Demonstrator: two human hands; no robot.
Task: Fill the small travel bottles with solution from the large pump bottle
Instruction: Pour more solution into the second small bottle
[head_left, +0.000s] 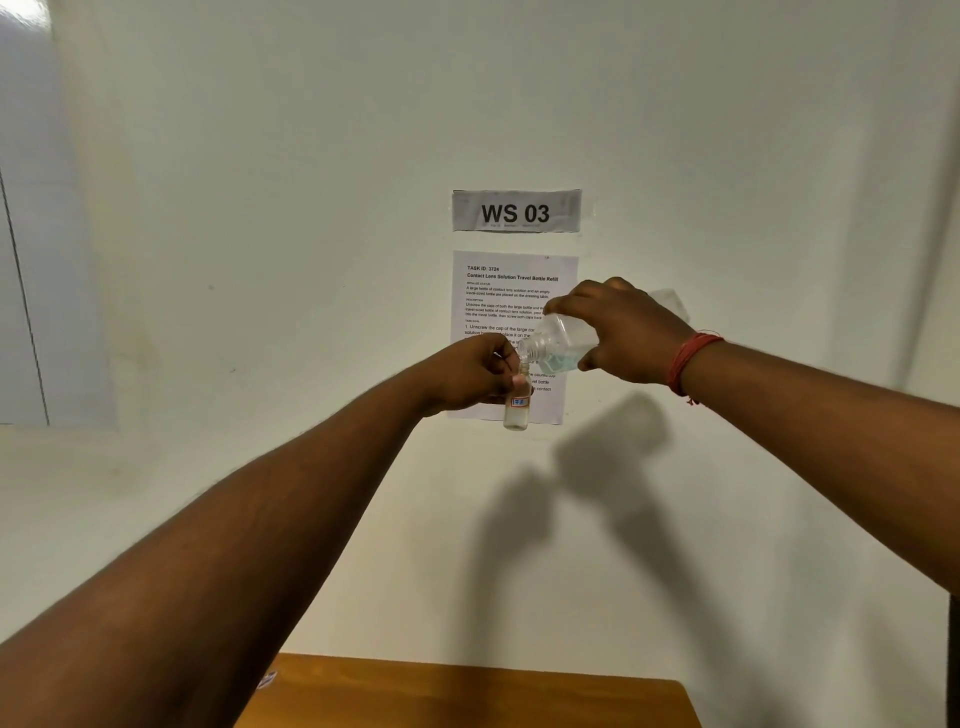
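Note:
My left hand (475, 376) grips a small clear travel bottle (517, 413) upright in the air, well above the table; the bottle bears a small label and has a little liquid at its bottom. My right hand (626, 335) grips the large clear bottle (558, 343), tilted so that its open neck points down-left and meets the small bottle's mouth. Pale blue liquid lies in the large bottle's lower side. Its far end is partly hidden behind my right hand. No cap or pump shows on either bottle.
A wooden table (467, 693) lies at the bottom edge, with a small labelled object (267, 679) by its left edge. On the white wall hang a "WS 03" sign (516, 211) and a printed task sheet (511, 291) behind my hands.

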